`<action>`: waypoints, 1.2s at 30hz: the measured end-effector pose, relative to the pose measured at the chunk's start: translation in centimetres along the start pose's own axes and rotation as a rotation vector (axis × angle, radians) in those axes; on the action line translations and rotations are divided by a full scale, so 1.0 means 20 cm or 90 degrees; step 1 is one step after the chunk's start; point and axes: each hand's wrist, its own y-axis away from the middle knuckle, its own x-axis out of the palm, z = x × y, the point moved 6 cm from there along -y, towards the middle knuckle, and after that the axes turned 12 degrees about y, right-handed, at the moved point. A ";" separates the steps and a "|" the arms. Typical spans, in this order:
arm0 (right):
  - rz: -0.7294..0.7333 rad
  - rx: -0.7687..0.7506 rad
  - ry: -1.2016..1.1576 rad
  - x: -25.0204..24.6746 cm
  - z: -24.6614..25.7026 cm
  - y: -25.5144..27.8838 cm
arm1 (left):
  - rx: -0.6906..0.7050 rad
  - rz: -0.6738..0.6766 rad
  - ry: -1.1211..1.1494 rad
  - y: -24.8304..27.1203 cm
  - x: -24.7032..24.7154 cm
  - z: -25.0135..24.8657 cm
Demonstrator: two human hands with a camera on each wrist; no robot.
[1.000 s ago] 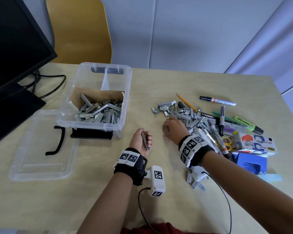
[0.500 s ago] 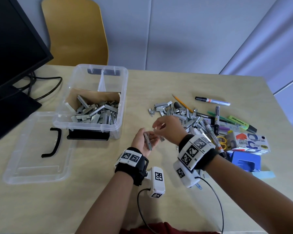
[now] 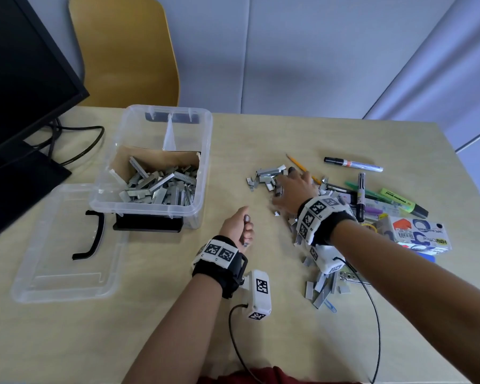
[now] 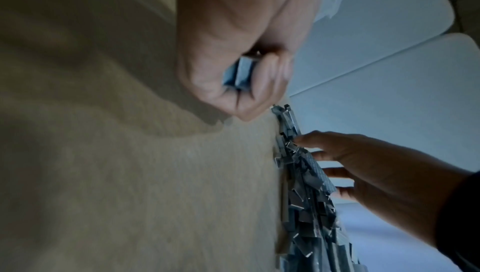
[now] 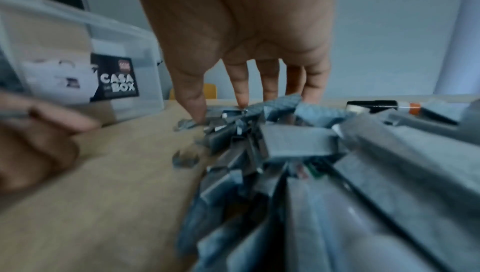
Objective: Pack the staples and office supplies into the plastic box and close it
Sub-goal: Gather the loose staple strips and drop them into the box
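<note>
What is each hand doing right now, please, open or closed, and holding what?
Left hand: closed, gripping staple strips.
Right hand: open, fingers spread on the staple pile, gripping nothing.

On the pale wooden tabletop (image 3: 261, 134), the clear plastic box (image 3: 205, 139) sits left of centre, loose grey staple strips (image 3: 161, 187) heaped inside it. Its clear flat lid (image 3: 47, 273) lies near-left, just beside the box. Right of centre sprawls the grey staple pile (image 3: 266, 176), with the black-capped markers and pens (image 3: 360, 195) to its right. The black monitor (image 3: 20, 79) stands far left, the mustard-yellow chair (image 3: 125, 51) behind the tabletop's far edge.
</note>
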 end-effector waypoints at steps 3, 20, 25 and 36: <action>-0.038 -0.045 0.022 0.04 0.08 0.02 | 0.084 -0.014 -0.103 0.00 0.03 -0.12; -0.122 -0.086 0.042 0.12 0.12 0.13 | 0.343 -0.130 -1.082 -0.12 0.44 -0.48; -0.064 -0.108 0.070 0.15 0.13 0.12 | 0.328 -0.124 -1.117 -0.08 0.42 -0.46; 0.028 0.029 -0.502 0.07 -0.04 0.03 | 0.345 -0.086 -0.755 0.04 0.26 -0.39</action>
